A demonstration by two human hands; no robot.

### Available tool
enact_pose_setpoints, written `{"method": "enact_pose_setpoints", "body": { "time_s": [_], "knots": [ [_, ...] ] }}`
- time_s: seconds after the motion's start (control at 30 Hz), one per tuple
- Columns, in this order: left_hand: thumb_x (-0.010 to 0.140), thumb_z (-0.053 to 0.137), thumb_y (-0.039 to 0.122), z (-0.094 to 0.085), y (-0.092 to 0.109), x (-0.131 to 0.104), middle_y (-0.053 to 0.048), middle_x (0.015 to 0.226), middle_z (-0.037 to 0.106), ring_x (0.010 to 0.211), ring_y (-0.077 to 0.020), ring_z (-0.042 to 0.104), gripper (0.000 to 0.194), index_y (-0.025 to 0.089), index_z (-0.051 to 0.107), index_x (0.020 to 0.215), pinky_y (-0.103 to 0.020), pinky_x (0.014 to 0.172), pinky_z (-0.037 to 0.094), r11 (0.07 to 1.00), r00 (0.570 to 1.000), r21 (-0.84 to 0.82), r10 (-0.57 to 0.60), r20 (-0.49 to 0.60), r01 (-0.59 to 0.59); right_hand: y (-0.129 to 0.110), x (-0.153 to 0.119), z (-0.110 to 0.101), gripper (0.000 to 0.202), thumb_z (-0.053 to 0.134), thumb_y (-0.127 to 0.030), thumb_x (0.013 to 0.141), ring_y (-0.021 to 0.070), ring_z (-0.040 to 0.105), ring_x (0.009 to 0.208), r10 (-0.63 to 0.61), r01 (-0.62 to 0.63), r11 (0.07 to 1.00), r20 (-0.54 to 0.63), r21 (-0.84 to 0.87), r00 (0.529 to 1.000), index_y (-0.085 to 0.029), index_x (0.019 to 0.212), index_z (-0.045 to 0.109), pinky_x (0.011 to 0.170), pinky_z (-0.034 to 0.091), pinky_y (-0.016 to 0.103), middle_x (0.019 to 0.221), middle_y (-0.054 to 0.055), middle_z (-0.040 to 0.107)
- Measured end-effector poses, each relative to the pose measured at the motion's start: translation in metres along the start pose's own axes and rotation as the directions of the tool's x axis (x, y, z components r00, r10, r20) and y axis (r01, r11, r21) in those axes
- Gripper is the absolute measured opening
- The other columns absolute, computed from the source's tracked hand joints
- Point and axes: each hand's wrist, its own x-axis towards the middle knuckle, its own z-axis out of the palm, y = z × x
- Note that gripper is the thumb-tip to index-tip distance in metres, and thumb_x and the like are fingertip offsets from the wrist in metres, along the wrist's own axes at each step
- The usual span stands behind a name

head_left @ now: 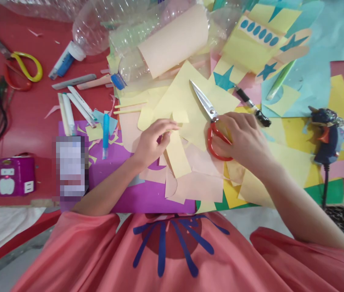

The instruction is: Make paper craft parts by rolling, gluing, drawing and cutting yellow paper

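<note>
My left hand (156, 140) is closed in a pinch at the upper part of a pale yellow paper strip (179, 158). Just above the fingertips shows a small yellow paper piece (180, 117). My right hand (241, 138) is closed over the handles of scissors (204, 99) with red grips. Their blades are together and point up and left over a large yellow sheet (174, 95). Pink paper pieces (205, 174) lie below the hands. A black marker (252, 106) is just beyond the right hand.
Clear plastic bottles (95, 24) and a rolled peach paper (176, 40) lie at the back. A yellow paper craft with blue shapes (251, 44) is back right. A glue gun (327, 138) stands right. Left are a phone (70, 166), pens (82, 106) and yellow-handled scissors (27, 65).
</note>
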Motion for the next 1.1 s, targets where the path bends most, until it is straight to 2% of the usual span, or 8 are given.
{"method": "enact_pose_setpoints", "body": {
  "time_s": [0.13,0.2,0.37,0.57,0.73,0.83,0.97,1.1],
  "knots": [
    [0.094,0.042,0.011,0.001,-0.001,-0.005,-0.006,0.117,0.073,0.107,-0.0174,0.068,0.033,0.021,0.066,0.113,-0.035,0.092,0.055,0.978,0.962,0.164,0.082,0.259,-0.128,-0.006,-0.003,0.005,0.035,0.048,-0.030,0.090,0.0318,0.057,0.116,0.040,-0.040,0.999,0.007,0.027,0.999,-0.023,0.122,0.060,0.097,0.047,0.052,0.123,0.011,0.066],
    [0.096,0.040,0.012,0.003,-0.001,-0.005,-0.008,0.120,0.072,0.107,-0.0198,0.068,0.034,0.019,0.066,0.116,-0.039,0.092,0.054,0.950,0.939,0.239,0.117,0.323,-0.201,-0.002,-0.001,0.004,0.033,0.046,-0.031,0.091,0.0301,0.057,0.116,0.028,-0.028,0.999,0.017,0.046,0.999,-0.025,0.119,0.061,0.100,0.045,0.050,0.124,0.009,0.067],
    [0.097,0.040,0.012,0.005,0.001,-0.003,-0.009,0.117,0.073,0.100,-0.0217,0.068,0.033,0.016,0.068,0.114,-0.039,0.087,0.052,0.892,0.927,0.353,0.159,0.341,-0.283,0.011,0.003,-0.001,0.028,0.047,-0.032,0.089,0.0287,0.059,0.115,0.060,-0.060,0.997,0.016,0.046,0.998,-0.029,0.112,0.063,0.102,0.045,0.051,0.123,0.006,0.068],
    [0.096,0.039,0.011,0.007,0.002,-0.004,-0.006,0.117,0.073,0.100,-0.0197,0.068,0.033,0.019,0.068,0.111,-0.036,0.088,0.051,0.876,0.931,0.396,0.141,0.337,-0.276,0.014,0.018,-0.021,0.034,0.058,-0.022,0.082,0.0324,0.057,0.119,0.074,-0.075,0.997,0.085,0.012,0.994,-0.022,0.116,0.064,0.104,0.044,0.047,0.122,0.012,0.068],
    [0.096,0.035,0.009,0.007,0.002,-0.005,-0.004,0.117,0.073,0.101,-0.0186,0.068,0.036,0.019,0.066,0.109,-0.033,0.088,0.049,0.858,0.930,0.428,0.140,0.340,-0.285,-0.007,0.062,-0.038,0.039,0.055,-0.026,0.088,0.0338,0.050,0.127,0.032,-0.031,0.999,0.087,-0.014,0.996,-0.015,0.125,0.060,0.108,0.040,0.051,0.130,0.015,0.062],
    [0.095,0.034,0.009,0.007,0.002,-0.005,-0.005,0.119,0.072,0.102,-0.0203,0.068,0.037,0.018,0.065,0.113,-0.035,0.089,0.049,0.859,0.925,0.424,0.133,0.355,-0.286,-0.029,0.098,-0.040,0.044,0.050,-0.021,0.090,0.0305,0.044,0.135,-0.083,0.088,0.995,0.121,-0.036,0.989,-0.014,0.134,0.052,0.109,0.040,0.046,0.142,0.013,0.054],
    [0.093,0.031,0.008,0.007,0.001,-0.005,-0.008,0.121,0.071,0.106,-0.0226,0.066,0.042,0.017,0.062,0.119,-0.039,0.092,0.050,0.891,0.920,0.379,0.096,0.380,-0.249,-0.056,0.139,-0.029,0.060,0.044,-0.014,0.091,0.0284,0.020,0.151,-0.263,0.273,0.959,0.115,-0.078,0.958,-0.010,0.149,0.030,0.119,0.025,0.049,0.163,0.010,0.023],
    [0.089,0.032,0.005,0.006,-0.001,-0.005,-0.011,0.122,0.070,0.109,-0.0247,0.066,0.045,0.016,0.060,0.123,-0.043,0.094,0.050,0.934,0.918,0.306,0.055,0.393,-0.186,-0.075,0.163,-0.015,0.063,0.033,-0.010,0.092,0.0244,0.012,0.152,-0.375,0.399,0.904,0.166,-0.151,0.912,-0.009,0.152,0.017,0.123,0.011,0.047,0.164,0.009,0.019]
  ]
}}
